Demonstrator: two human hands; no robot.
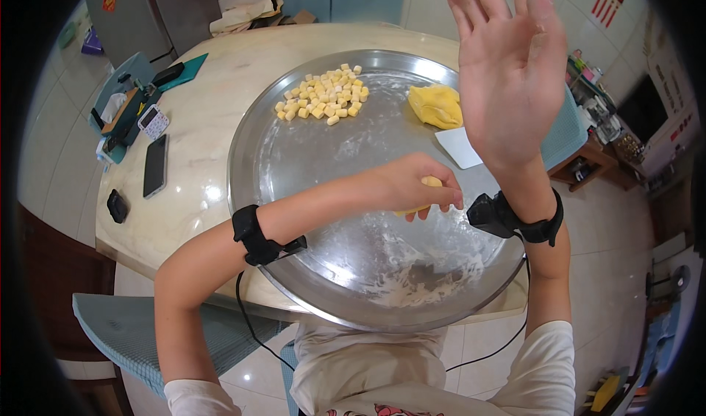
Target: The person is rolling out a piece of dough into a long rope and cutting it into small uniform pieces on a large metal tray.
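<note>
My left hand (415, 180) curls around a small piece of yellow dough (432, 181) above the middle right of a large round metal tray (309, 168). Part of that piece is hidden by the fingers. Raised high at the right, palm showing and fingers apart, my right hand (510, 74) holds nothing. Behind it on the tray lies a bigger lump of yellow dough (434, 105), with a white flat scraper (459, 147) just in front of it. Many small cut dough pieces (325, 93) are heaped at the tray's far left. White flour (424, 278) is smeared over the near part.
The tray sits on a marble-look table (187, 107). At the table's left are a smartphone (155, 166), a small black case (117, 206), a calculator-like device (153, 121) and a tissue box (118, 113). A chair (143, 328) stands at the near left. Black cables hang from both wrist straps.
</note>
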